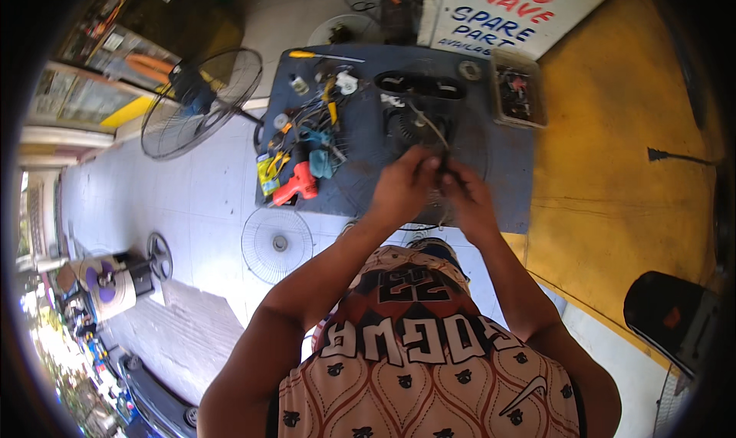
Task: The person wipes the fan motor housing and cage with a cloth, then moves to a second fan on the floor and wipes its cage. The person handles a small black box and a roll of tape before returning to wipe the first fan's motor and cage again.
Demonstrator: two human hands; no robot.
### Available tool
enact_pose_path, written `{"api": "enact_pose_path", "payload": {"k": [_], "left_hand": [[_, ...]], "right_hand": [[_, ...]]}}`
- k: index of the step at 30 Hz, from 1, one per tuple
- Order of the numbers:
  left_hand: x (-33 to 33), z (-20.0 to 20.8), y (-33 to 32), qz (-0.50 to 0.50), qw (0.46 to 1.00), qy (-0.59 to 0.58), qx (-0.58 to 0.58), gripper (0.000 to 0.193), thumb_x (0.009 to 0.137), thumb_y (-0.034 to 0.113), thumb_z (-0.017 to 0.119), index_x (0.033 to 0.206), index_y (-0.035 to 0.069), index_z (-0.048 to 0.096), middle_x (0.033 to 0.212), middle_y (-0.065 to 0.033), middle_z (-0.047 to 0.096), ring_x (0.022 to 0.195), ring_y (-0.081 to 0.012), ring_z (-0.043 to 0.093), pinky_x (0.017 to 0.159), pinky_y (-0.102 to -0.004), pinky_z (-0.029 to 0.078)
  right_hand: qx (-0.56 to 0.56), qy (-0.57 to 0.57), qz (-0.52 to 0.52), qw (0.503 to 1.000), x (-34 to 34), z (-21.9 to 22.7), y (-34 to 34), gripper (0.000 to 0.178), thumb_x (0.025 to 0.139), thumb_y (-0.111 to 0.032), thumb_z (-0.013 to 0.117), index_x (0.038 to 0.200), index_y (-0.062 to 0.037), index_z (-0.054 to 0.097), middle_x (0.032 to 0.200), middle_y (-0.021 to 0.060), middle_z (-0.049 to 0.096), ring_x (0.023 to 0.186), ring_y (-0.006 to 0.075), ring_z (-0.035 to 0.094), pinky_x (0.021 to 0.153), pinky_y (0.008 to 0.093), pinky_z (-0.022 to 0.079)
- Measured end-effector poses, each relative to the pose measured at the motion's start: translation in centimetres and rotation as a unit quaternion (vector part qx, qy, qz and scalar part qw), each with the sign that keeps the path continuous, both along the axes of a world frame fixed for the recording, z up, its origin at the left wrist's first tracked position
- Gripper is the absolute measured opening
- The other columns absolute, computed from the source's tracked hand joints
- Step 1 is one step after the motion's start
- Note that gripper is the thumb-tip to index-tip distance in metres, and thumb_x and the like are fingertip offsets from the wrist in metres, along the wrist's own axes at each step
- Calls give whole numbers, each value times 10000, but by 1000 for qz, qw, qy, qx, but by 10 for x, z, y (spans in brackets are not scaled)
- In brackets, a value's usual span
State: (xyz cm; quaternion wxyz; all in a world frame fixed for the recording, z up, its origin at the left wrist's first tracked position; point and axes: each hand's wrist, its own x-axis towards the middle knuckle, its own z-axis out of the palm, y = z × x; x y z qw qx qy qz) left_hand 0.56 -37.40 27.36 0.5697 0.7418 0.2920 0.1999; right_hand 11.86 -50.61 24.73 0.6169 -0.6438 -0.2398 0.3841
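Note:
Over the near part of the dark work table (360, 185), my left hand (402, 183) and my right hand (469, 200) come together, fingers closed on a cord (437, 131). The pale cord curves down between them from a dark, round motor-like part (406, 125). Motion blur and my fingers hide the cord's end. Just beyond that part lies a long black oval piece (420, 85) with rounded openings. A small round metal piece (470, 70) rests to its right.
Left on the table are a red-orange tool (297, 183), pliers, wires and a yellow-handled screwdriver (303, 54). A clear bin of parts (517, 89) stands at the right edge. A standing fan (201, 101) is at the left, and a fan guard (277, 242) lies below the table edge.

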Motion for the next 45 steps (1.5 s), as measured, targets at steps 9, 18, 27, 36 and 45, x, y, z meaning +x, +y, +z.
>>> {"api": "enact_pose_path", "payload": {"k": [9, 18, 27, 36, 45], "left_hand": [[4, -18, 33, -67, 989, -13, 130, 144, 1025, 143, 620, 1079, 10, 611, 884, -194, 693, 816, -329, 719, 719, -400, 540], [4, -51, 67, -219, 940, 5, -261, 199, 1032, 201, 634, 1121, 26, 598, 1044, -147, 702, 884, -230, 694, 792, -348, 535], [-9, -50, 102, -234, 966, -24, -104, 265, 1022, 285, 652, 1097, 32, 674, 851, -143, 694, 756, -251, 671, 709, -387, 522], [-25, -59, 126, -177, 983, -45, -11, 245, 1024, 277, 597, 990, 36, 621, 873, -230, 689, 881, -443, 679, 739, -531, 520], [-33, -70, 158, -181, 974, -31, -131, 301, 1090, 318, 540, 1049, 35, 634, 810, -149, 685, 774, -302, 696, 677, -417, 524]], "right_hand": [[-18, -102, -94, 990, -8, -5, 33, 198, 997, -167, 719, 1126, -20, 691, 989, 70, 715, 902, 107, 664, 760, 279, 539], [-39, -28, -225, 973, -35, -2, 61, 230, 1052, -118, 609, 1261, -24, 600, 1117, 48, 664, 994, 124, 611, 878, 285, 508], [-34, 66, -212, 974, -56, 9, 70, 172, 1012, -43, 622, 1172, -89, 577, 1069, 27, 636, 934, 123, 626, 764, 284, 496], [-48, 60, -196, 978, -76, 27, 118, 136, 1027, -92, 620, 1145, -78, 554, 1014, 38, 641, 924, 154, 644, 762, 309, 492], [78, 335, -216, 914, -67, 30, 126, 236, 1039, -177, 549, 1215, -31, 608, 1191, 144, 690, 1067, 249, 689, 898, 379, 525]]}}
